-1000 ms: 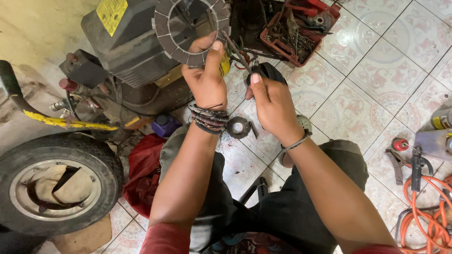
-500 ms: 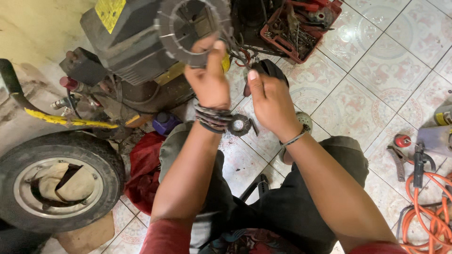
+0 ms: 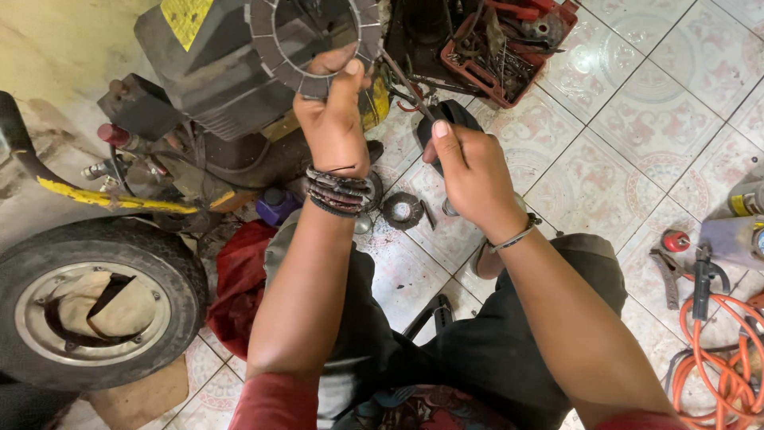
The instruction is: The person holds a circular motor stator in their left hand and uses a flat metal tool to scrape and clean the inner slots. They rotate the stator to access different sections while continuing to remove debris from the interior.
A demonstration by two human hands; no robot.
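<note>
From the head camera, the left hand (image 3: 334,119) pinches the near edge of a grey metal ring (image 3: 274,48), held up at the far side over a dark machine (image 3: 215,80). The right hand (image 3: 469,171) is closed around a black-handled tool (image 3: 446,119) just right of it. A red tray (image 3: 509,56) sits far right, a wheel (image 3: 95,306) near left.

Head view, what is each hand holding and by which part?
The left hand pinches the grey ring by its lower rim. The right hand grips a black-handled tool by the handle, its thin shaft pointing toward the ring.
</note>
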